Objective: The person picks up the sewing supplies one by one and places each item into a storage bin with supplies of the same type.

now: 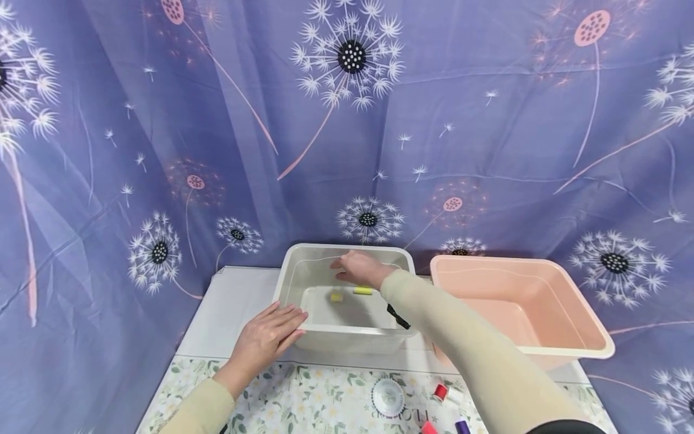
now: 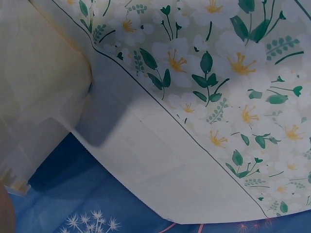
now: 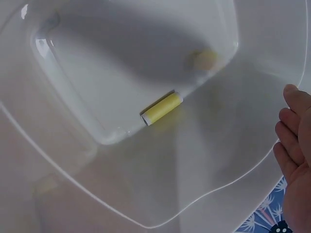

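Note:
A whitish-grey plastic basin [image 1: 347, 340] stands at the back of the table. Inside it lie two yellow spools of thread: one spool [image 3: 163, 108] on its side near the edge of the floor, the other spool [image 1: 337, 297] further left. My right hand [image 1: 359, 267] reaches over the basin near its back wall, fingers extended and nothing between them; in the right wrist view its fingertips show at the right edge. My left hand [image 1: 267, 333] rests with fairly straight fingers on the basin's front left rim. The left wrist view shows mostly tablecloth.
To the right stands a pink basin [image 1: 569, 351]. On the flowered tablecloth [image 1: 314, 398] in front are a clear ribbed dish [image 1: 387, 396], a red spool [image 1: 441, 392], a white spool [image 1: 455, 395], a purple spool [image 1: 462, 427] and a pinkish-red spool [image 1: 429, 428]. A blue dandelion curtain [image 1: 325, 199] hangs behind.

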`<state>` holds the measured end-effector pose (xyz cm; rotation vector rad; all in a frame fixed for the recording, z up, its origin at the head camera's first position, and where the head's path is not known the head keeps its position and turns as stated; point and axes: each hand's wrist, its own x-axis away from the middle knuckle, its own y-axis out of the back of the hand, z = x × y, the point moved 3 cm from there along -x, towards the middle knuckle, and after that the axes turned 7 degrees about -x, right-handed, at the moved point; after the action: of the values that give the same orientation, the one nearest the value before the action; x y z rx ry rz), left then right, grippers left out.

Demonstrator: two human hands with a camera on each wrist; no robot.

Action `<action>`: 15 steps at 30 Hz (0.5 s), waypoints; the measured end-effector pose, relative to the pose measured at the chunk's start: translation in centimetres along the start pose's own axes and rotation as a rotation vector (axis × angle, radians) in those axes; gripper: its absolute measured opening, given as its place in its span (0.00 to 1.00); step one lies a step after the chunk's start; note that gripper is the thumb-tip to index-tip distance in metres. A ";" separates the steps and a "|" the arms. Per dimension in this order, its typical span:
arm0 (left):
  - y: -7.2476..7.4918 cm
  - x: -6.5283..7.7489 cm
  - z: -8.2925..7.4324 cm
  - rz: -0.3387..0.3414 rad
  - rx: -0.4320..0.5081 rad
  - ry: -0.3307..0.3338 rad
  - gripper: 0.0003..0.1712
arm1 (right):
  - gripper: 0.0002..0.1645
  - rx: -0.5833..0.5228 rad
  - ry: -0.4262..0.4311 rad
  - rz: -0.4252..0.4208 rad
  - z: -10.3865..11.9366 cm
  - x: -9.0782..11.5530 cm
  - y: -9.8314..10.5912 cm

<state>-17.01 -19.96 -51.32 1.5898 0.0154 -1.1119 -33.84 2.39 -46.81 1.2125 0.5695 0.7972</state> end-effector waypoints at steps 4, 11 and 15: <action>0.1 -0.1 0.0 0.005 0.003 0.002 0.38 | 0.19 0.006 -0.007 0.001 -0.1 0.3 0.2; 0.2 -0.1 -0.1 0.036 -0.007 0.007 0.39 | 0.22 -0.014 0.008 -0.016 -0.7 1.4 0.4; 0.2 -0.1 -0.1 0.033 -0.002 0.005 0.39 | 0.24 -0.005 -0.011 -0.007 -0.9 2.1 0.6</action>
<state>-16.91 -19.93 -51.08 1.5857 -0.0066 -1.0820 -33.37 4.64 -46.46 1.2092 0.5625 0.7857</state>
